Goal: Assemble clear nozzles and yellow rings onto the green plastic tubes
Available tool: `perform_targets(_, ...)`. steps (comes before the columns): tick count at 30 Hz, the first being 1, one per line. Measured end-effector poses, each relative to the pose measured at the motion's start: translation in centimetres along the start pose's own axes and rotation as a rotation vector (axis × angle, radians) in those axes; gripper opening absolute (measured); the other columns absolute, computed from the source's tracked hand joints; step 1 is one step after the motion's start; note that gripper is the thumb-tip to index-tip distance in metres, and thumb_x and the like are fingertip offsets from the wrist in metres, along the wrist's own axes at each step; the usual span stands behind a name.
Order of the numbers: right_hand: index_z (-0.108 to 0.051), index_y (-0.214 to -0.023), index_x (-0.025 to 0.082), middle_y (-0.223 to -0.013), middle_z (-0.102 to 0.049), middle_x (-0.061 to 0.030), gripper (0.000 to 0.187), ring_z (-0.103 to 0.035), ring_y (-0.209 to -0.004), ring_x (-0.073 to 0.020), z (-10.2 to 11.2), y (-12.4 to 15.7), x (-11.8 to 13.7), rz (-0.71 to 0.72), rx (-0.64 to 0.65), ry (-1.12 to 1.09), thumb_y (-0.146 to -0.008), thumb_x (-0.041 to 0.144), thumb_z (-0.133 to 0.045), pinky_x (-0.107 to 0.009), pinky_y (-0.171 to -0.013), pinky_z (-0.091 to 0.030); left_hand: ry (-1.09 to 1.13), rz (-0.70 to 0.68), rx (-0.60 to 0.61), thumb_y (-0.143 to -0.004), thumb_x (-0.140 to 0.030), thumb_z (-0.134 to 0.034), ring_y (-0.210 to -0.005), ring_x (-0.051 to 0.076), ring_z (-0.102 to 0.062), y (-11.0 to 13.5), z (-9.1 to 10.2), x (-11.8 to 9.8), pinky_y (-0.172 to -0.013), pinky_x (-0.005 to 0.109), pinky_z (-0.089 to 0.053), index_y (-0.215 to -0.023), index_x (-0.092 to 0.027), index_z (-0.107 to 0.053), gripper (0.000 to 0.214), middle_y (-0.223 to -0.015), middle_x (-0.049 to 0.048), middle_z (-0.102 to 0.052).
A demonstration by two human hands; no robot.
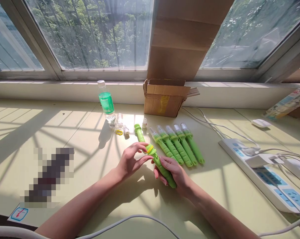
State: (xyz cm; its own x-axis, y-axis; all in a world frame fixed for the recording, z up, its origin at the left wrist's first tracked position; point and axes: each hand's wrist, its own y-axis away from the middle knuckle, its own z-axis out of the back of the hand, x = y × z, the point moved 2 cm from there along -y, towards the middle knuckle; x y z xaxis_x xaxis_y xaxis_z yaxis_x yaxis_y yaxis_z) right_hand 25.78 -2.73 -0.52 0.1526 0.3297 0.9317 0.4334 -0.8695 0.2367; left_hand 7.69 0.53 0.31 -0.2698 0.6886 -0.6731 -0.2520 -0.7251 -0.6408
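Note:
My right hand is wrapped round a green plastic handle that lies slanted on the table. My left hand pinches a yellow ring at the handle's upper end. Just behind it another green handle piece lies alone. To the right, several green handles with clear caps lie side by side in a row. Small clear and white parts and a small white cap sit behind my left hand.
A water bottle with a green label and an open cardboard box stand by the window sill. A white power strip with plugs and cables lies at the right, a white mouse beyond it. A cable crosses the front edge.

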Motion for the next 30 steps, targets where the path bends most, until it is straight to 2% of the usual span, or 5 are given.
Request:
perform_targets(5, -0.058, -0.084, 0.017, -0.054, -0.062, -0.0023, 0.036, -0.04, -0.036, -0.0096, 0.32, -0.01, -0.37, -0.02, 0.01, 0.001, -0.09, 0.051, -0.049, -0.022, -0.037, -0.025, 0.004, -0.012, -0.013, -0.078, -0.025, -0.075, -0.099, 0.026, -0.069, 0.17, -0.11, 0.03, -0.079, 0.042, -0.06, -0.091, -0.024, -0.06, 0.019, -0.103, 0.0078, -0.069)
perform_targets(10, -0.055, -0.081, 0.018, -0.045, -0.053, 0.0035, 0.038, -0.038, -0.031, -0.0081, 0.04, 0.01, -0.01, -0.013, -0.047, 0.076, -0.091, 0.054, -0.049, -0.019, -0.032, -0.027, 0.036, -0.034, 0.04, -0.078, -0.023, -0.074, -0.101, 0.024, -0.067, 0.29, -0.43, 0.17, -0.073, 0.037, -0.061, -0.099, -0.024, -0.058, 0.027, -0.111, 0.0091, -0.067)
perform_targets(15, -0.054, -0.104, 0.018, -0.057, -0.065, 0.0016, 0.037, -0.039, -0.029, -0.0072, -0.04, -0.3, 0.09, 0.015, -0.029, 0.139, -0.085, 0.049, -0.062, -0.019, -0.03, -0.028, 0.047, -0.005, 0.052, -0.08, -0.018, -0.07, -0.097, 0.023, -0.068, 0.36, -0.62, 0.45, -0.07, 0.037, -0.061, -0.103, -0.024, -0.057, 0.027, -0.113, 0.0094, -0.066)
perform_targets(20, -0.057, -0.093, 0.017, -0.065, -0.065, 0.0011, 0.034, -0.043, -0.031, -0.0064, 0.11, -0.46, 0.15, 0.048, -0.027, 0.112, -0.083, 0.049, -0.065, -0.02, -0.03, -0.031, 0.061, -0.001, 0.056, -0.08, -0.017, -0.07, -0.098, 0.023, -0.067, 0.51, -0.61, 0.87, -0.069, 0.037, -0.061, -0.103, -0.025, -0.058, 0.027, -0.112, 0.0085, -0.066)
perform_targets(30, -0.058, -0.091, 0.017, -0.071, -0.063, -0.0018, 0.033, -0.048, -0.042, -0.0079, -0.34, -0.31, 0.36, 0.048, 0.01, 0.058, -0.088, 0.05, -0.059, -0.021, -0.041, -0.035, -0.014, -0.009, 0.046, -0.082, -0.022, -0.07, -0.1, 0.024, -0.067, 0.2, -0.22, 0.08, -0.078, 0.042, -0.06, -0.097, -0.023, -0.057, 0.02, -0.109, 0.0097, -0.067)
